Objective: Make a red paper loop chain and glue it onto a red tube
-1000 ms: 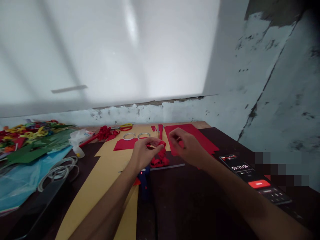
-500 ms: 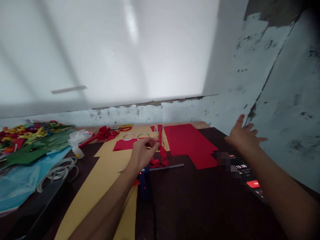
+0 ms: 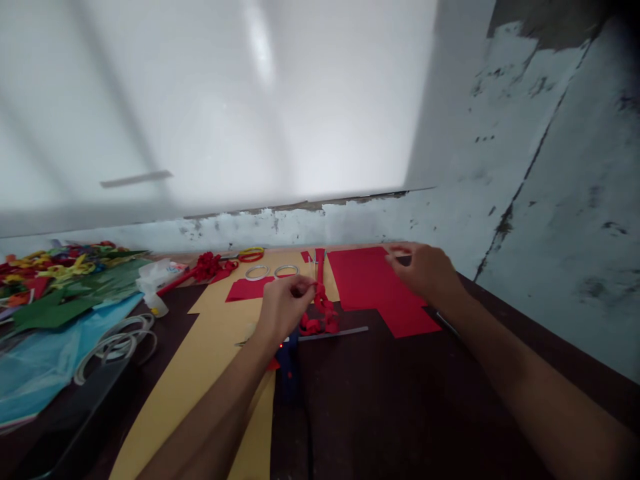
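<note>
My left hand (image 3: 286, 303) is closed with its fingertips pinched on a red looped strip (image 3: 326, 308), which hangs down to the table beside a blue glue gun (image 3: 287, 367). A clear glue stick (image 3: 340, 333) juts out from the gun to the right. Over the right part of the red sheets (image 3: 355, 280) is my right hand (image 3: 425, 267), its fingers curled with a gap between thumb and fingers and nothing visible in them. Behind the strip lies a red rolled piece (image 3: 321, 267).
Two silver rings (image 3: 257, 273), yellow scissors (image 3: 251, 254) and a red flower-like bundle (image 3: 207, 267) lie at the back on yellow paper (image 3: 200, 333). On the left are a coiled white cable (image 3: 115, 340), green sheets (image 3: 60, 310) and colourful strips. A wall stands behind.
My right hand has moved left from beside the wall to above the red sheets, its spread fingers now curled. The phone is now mostly hidden by my right arm. My left hand stays nearly in place.
</note>
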`<act>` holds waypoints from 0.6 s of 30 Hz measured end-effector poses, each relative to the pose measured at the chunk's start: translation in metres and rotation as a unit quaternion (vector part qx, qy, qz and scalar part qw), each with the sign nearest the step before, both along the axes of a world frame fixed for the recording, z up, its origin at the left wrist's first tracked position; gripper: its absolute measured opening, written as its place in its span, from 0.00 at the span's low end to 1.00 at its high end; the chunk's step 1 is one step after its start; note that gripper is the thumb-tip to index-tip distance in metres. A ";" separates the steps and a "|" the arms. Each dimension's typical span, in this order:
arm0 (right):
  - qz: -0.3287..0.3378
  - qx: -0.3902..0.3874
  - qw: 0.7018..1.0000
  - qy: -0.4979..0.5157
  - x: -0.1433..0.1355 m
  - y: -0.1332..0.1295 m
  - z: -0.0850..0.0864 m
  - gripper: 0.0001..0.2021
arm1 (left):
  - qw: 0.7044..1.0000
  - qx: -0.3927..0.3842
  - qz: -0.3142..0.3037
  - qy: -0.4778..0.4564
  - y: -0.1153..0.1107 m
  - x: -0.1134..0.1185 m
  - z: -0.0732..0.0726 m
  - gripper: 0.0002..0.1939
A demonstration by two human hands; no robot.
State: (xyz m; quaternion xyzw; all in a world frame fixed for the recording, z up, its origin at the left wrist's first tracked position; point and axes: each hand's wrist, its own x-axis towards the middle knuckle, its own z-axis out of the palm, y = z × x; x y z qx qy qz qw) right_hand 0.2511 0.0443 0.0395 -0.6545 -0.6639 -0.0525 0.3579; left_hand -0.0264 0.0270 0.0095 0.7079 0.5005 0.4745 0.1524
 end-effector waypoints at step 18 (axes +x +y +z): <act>0.360 -0.317 0.649 0.590 -0.093 -0.025 -0.025 0.15 | 0.999 0.025 -0.016 -0.026 -0.011 0.010 0.004 0.07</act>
